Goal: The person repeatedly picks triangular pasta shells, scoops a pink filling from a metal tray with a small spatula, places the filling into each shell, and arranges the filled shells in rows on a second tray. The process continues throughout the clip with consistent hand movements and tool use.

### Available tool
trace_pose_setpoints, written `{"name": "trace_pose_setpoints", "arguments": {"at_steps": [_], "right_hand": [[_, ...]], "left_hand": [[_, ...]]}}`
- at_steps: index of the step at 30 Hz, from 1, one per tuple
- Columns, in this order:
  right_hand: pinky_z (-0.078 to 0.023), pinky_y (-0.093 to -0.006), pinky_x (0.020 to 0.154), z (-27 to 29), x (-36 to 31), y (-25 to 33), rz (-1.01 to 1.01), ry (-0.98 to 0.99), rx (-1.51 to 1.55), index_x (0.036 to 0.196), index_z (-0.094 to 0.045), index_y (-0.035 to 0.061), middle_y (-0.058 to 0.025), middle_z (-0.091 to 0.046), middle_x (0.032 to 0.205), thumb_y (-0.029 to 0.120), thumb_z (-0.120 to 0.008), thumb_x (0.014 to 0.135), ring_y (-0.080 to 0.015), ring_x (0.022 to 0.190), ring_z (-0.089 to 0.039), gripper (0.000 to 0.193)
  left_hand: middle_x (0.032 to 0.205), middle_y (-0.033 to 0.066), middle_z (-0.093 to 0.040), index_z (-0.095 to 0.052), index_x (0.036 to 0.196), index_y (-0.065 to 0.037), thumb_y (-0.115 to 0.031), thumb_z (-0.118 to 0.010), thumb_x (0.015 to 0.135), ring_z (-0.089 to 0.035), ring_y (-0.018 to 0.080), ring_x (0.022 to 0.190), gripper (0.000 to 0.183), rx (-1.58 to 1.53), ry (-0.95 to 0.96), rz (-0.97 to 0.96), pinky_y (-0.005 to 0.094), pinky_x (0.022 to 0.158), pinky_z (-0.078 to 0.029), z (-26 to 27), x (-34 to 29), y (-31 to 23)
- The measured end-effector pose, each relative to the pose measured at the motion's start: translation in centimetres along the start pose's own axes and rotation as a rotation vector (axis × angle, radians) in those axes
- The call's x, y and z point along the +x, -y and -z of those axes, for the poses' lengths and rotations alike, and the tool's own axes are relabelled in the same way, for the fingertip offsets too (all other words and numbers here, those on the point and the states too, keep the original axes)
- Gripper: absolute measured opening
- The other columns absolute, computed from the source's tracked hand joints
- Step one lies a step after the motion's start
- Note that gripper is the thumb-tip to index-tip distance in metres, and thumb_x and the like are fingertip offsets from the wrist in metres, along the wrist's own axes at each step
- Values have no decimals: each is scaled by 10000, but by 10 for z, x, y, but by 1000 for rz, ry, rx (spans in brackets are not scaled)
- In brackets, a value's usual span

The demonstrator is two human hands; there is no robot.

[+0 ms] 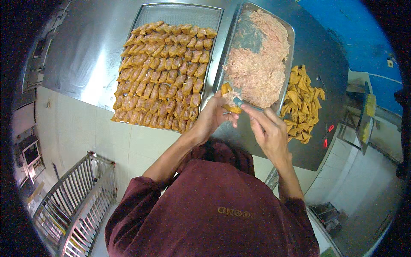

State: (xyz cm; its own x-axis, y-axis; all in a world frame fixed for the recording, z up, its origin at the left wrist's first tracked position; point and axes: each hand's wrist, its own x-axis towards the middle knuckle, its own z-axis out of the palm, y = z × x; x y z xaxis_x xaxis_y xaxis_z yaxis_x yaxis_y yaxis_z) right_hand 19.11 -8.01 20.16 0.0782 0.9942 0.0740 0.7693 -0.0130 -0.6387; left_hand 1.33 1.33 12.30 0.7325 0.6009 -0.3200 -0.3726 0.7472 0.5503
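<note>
My left hand is closed around a brown fried tofu pouch, holding it at the near end of the meat tray. Pale minced meat shows in the pouch's opening. In my right hand is a small spatula-like tool, its bluish tip against the meat in the pouch; its handle is mostly hidden by my fingers. Just beyond both hands, pale pink minced meat fills much of a deep metal tray, with the bottom bare at the upper left.
Left of the meat, a mesh tray bears many rows of filled tofu pouches. A heap of unfilled brown tofu triangles lies to the right. Small red-handled scissors rest near the right edge of the metal table. A slatted metal rack stands lower left.
</note>
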Motion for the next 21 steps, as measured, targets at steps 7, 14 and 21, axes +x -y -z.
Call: {"name": "trace_pose_setpoints", "arguments": {"at_steps": [7, 14, 21], "right_hand": [[-479, -362, 610, 21, -4, 12, -13, 128, -35, 1328, -765, 117, -99, -540, 775, -66, -716, 891, -230, 655, -571, 476], [-433, -337, 573, 57, -1, 31, 5, 145, -31, 1258, -807, 130, -66, -497, 713, -45, -722, 862, -185, 611, -529, 441], [-527, -383, 562, 51, 6, 25, 151, 156, -115, 1289, -788, 240, -46, -483, 743, 100, -801, 819, -226, 603, -579, 490]], "left_hand": [[1136, 122, -701, -569, 1370, -8, -551, -372, 1141, -675, 214, 873, 621, 47, -38, 23, 359, 611, -566, -13, -9, -10], [979, 82, -716, -615, 1303, -42, -502, -309, 1174, -508, 103, 507, 567, 140, -134, 64, 255, 380, -362, -14, -16, -26], [754, 26, -666, -681, 1210, -81, -555, -307, 1164, -385, 66, 407, 606, 231, -50, 233, 240, 362, -261, -27, -21, -36]]}}
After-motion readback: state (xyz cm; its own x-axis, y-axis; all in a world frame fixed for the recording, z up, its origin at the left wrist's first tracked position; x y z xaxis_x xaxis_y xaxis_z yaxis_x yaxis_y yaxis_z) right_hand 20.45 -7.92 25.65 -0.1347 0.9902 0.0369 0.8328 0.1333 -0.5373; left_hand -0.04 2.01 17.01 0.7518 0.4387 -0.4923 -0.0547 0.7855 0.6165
